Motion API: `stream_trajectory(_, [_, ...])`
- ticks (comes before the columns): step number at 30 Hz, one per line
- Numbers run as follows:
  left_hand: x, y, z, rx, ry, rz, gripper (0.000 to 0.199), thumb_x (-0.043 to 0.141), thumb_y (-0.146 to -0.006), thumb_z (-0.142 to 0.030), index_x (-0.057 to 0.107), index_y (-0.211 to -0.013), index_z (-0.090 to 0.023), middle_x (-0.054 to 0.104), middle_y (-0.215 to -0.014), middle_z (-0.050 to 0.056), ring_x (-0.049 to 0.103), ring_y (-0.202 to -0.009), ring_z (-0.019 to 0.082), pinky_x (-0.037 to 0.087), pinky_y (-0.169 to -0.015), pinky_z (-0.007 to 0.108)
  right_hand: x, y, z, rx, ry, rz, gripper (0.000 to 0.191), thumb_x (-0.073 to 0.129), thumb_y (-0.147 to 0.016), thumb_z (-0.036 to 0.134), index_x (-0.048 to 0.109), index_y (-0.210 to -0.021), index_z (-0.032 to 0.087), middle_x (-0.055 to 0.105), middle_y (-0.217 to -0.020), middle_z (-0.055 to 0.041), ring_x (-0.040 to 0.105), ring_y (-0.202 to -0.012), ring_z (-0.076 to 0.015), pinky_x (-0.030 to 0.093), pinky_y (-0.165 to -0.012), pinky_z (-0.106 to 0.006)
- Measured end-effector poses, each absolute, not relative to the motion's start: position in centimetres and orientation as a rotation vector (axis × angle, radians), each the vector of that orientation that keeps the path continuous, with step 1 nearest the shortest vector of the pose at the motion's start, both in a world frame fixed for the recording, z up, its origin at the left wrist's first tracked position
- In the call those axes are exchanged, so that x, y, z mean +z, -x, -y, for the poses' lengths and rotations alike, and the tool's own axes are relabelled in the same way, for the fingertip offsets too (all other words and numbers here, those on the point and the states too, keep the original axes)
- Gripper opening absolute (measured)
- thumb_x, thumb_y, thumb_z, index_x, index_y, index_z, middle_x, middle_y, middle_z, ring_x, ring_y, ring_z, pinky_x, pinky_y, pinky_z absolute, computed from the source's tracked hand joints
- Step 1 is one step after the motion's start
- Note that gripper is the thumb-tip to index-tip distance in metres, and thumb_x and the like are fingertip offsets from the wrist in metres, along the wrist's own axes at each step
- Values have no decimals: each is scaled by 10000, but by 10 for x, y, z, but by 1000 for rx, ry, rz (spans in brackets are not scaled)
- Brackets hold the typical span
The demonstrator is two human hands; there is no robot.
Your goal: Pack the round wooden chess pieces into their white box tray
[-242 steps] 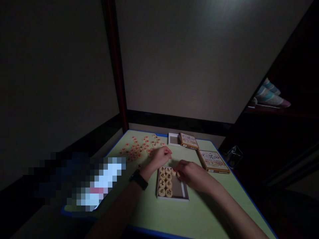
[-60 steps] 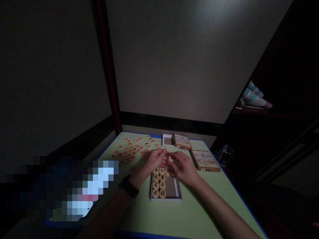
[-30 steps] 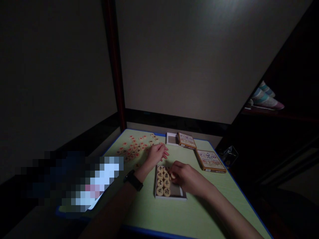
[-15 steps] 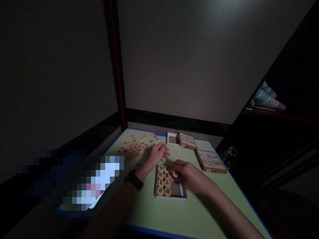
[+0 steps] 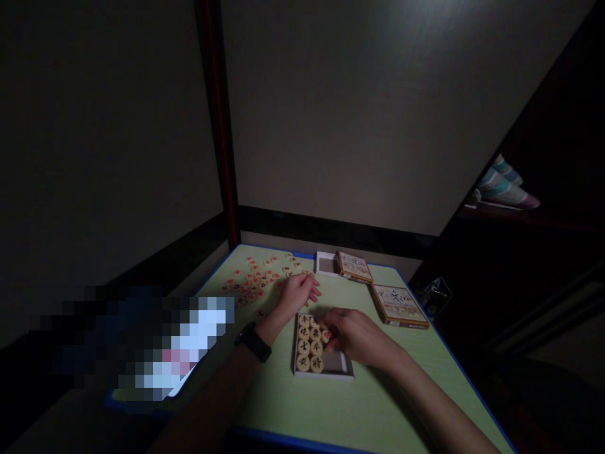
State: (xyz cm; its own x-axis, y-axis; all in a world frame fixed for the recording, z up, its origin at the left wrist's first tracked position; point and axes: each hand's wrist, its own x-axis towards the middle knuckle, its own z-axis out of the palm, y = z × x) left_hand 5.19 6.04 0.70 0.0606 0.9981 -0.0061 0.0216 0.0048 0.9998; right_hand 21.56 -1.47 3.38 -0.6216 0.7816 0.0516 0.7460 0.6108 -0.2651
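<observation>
In the head view, a shallow white-edged box tray (image 5: pixel 326 376) lies on the green table, with two columns of round black-character Chinese chess pieces (image 5: pixel 303 347) along its left side. My right hand (image 5: pixel 354 333) reaches over the tray's right part, fingers closed around a red-character Chinese chess piece (image 5: pixel 326 336). That piece is low in the tray, beside the second black column; part of it is behind my fingers. My left hand (image 5: pixel 297 291) hovers or rests beyond the tray, fingers loosely apart, nothing visible in it. Loose Chinese chess pieces (image 5: pixel 254 282) lie scattered to its left.
Toward the back stands a second, partly opened box (image 5: pixel 327 264) with its printed lid (image 5: pixel 354 265). Another printed box lid (image 5: pixel 399 304) lies at the right edge. A blurred bright screen (image 5: pixel 189 347) is at the left. A wall (image 5: pixel 331 126) rises behind the table.
My right hand has lowered the red piece and laid it flatter in the tray beside the black ones. My left hand has hardly moved.
</observation>
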Motion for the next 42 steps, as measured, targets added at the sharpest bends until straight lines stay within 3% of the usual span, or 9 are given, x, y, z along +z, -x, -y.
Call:
stream_trajectory(22, [6,-50,-59,1178,-1333,-1153,246,473,-889,-237,595,-698,-141,640,-609,16,555,-462,86,380,-440,178,33,-220,14,474,1311,2556,299,668,-717,109,686,-999,208,694,-724,15,604,-634,-151,359,-568,-231])
stream_trajectory(27, [10,-44,-58,1281,-1569,-1363,288,442,-874,-218,585,-628,-174,654,-633,14,579,-550,115,435,-557,212,29,-222,7,659,1201,2304,153,654,-828,314,691,-904,186,659,-642,16,561,-565,-132,374,-545,-226])
stream_trajectory(33, [31,-10,-63,1102,-2032,-1625,233,470,-877,-228,651,-735,-193,683,-745,28,612,-721,165,421,-668,249,6,-229,-15,423,1289,1746,481,490,-887,596,637,-696,180,518,-495,24,447,-478,-129,328,-485,-243])
stream_trajectory(38, [45,32,-60,611,-2394,-1757,226,475,-868,-185,630,-704,-178,674,-751,61,605,-743,192,413,-729,292,-10,-239,-30,303,1334,1649,586,427,-868,704,615,-661,189,514,-499,16,465,-489,-141,337,-502,-252])
stream_trajectory(42, [24,52,-40,416,-2495,-1698,66,596,-817,-224,648,-829,-183,679,-884,70,609,-873,228,432,-783,316,-16,-239,-34,302,1351,1672,621,394,-865,731,628,-670,190,573,-524,-9,508,-500,-157,356,-519,-258])
